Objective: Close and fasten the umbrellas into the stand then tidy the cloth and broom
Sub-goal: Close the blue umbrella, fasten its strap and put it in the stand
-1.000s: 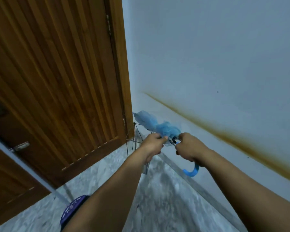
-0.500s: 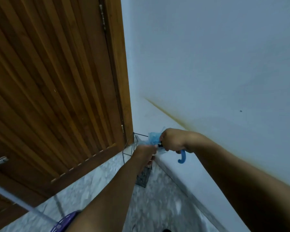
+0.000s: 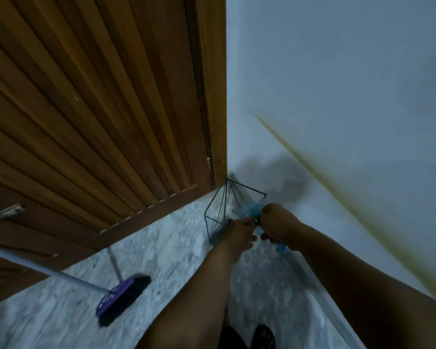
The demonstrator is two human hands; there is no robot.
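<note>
A folded light-blue umbrella (image 3: 252, 210) points down into the wire umbrella stand (image 3: 218, 207), which stands in the corner between the door and the wall. My right hand (image 3: 280, 226) is closed around the umbrella near its curved blue handle (image 3: 282, 248). My left hand (image 3: 238, 234) grips the gathered blue fabric just left of it, at the stand's rim. Most of the umbrella is hidden behind both hands. A purple broom (image 3: 121, 295) with a pale long handle lies on the marble floor at the lower left. No cloth is in view.
A brown slatted wooden door (image 3: 98, 109) fills the left side. A pale wall (image 3: 337, 84) with a yellowish stain line runs along the right. Grey marble floor (image 3: 161, 248) lies between the broom and the stand. My dark shoe (image 3: 263, 336) shows at the bottom.
Both hands have lowered the blue umbrella from above the stand down into it. The view tilted down, and the broom head has come fully into sight.
</note>
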